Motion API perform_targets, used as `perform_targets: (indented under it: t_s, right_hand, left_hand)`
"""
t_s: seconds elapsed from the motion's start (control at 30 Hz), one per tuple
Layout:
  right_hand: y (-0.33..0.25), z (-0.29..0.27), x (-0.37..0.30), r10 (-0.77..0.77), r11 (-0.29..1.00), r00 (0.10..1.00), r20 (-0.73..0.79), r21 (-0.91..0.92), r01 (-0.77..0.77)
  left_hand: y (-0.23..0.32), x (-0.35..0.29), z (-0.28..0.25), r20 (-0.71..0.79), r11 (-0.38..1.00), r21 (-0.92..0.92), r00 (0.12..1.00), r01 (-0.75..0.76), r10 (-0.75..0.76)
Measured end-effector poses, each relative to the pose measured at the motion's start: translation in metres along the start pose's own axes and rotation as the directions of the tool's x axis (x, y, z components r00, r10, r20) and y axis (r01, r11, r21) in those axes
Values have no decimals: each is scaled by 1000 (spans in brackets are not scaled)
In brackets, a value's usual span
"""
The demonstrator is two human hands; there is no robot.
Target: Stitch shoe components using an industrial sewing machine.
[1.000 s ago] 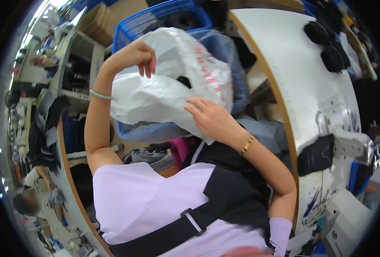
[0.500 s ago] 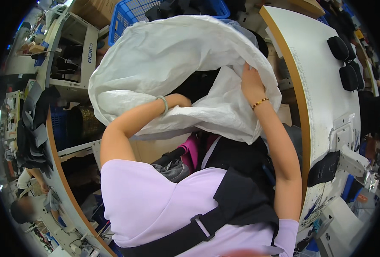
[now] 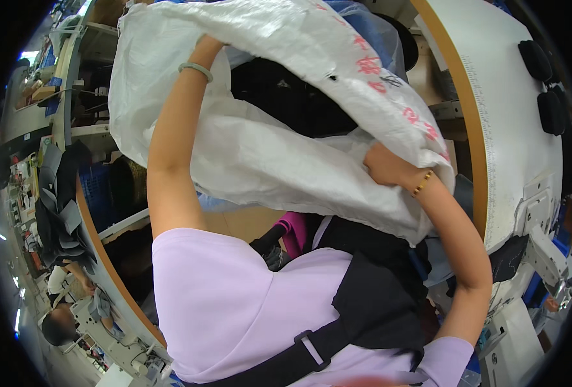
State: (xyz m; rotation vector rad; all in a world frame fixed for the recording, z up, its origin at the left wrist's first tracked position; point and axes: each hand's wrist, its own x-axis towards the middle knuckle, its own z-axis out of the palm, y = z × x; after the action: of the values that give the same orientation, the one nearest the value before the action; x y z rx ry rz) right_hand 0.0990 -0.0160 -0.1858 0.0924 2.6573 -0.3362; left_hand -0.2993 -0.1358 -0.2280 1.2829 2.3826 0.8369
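Note:
A large white woven sack lies wide-mouthed in front of me, with red handwritten marks on its far side. Black material shows inside its mouth. My left hand, with a pale bangle at the wrist, reaches to the far left part of the sack's mouth; its fingers are hidden behind the white fabric. At the right end of the mouth, my right hand has its fingers curled closed on the sack's edge. A beaded bracelet circles that wrist.
On the right stands a white worktable with a wooden edge, black pouches and a sewing machine. Dark cut pieces lie along the left table. A co-worker sits at lower left.
My left hand has moved up and left from the near edge to the far side. The far side has folded toward me, showing red marks. My right hand has come nearer and slightly right.

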Motion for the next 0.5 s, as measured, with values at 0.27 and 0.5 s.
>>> perform_targets:
  t_s: [0.27, 0.5]
  right_hand:
    - [2, -16, -38, -9, 977, 999, 43, 214, 0]
    - [9, -13, -32, 42, 990, 998, 48, 132, -48]
  left_hand:
    - [-1, -114, 158, 542, 925, 221, 827, -308, 146]
    - [58, -96, 265, 438, 949, 291, 899, -125, -16]
